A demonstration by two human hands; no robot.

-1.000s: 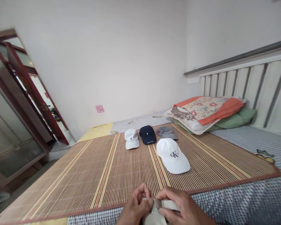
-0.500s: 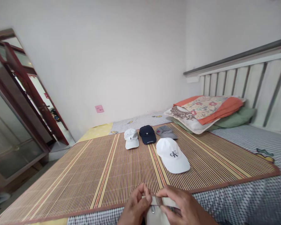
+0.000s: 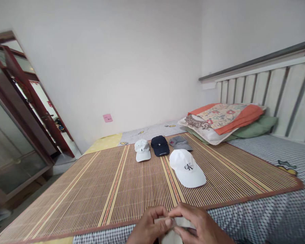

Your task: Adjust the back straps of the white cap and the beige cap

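At the bottom edge, my left hand (image 3: 152,225) and my right hand (image 3: 197,223) meet, both closed on a beige fabric strap (image 3: 184,222). Below the strap hangs beige cloth (image 3: 170,237), which looks like part of a cap, mostly cut off by the frame. My left thumb presses on the strap and the right fingers pinch it just beside. Beyond my hands, a white cap with black letters (image 3: 186,169) lies on the striped mat (image 3: 91,196). Farther back sit a smaller white cap (image 3: 142,150), a navy cap (image 3: 160,146) and a grey cap (image 3: 180,143).
The mat covers a bed with a checked sheet (image 3: 259,220). Pillows with an orange-edged floral cover (image 3: 226,117) are stacked by the slatted headboard (image 3: 266,91). A pink note (image 3: 107,118) is on the wall; a doorway (image 3: 38,98) opens at left.
My hands have drawn closer together on the strap, and the left thumb has shifted right. The metal clasp seen earlier is now hidden by fingers. The caps on the mat have not moved.
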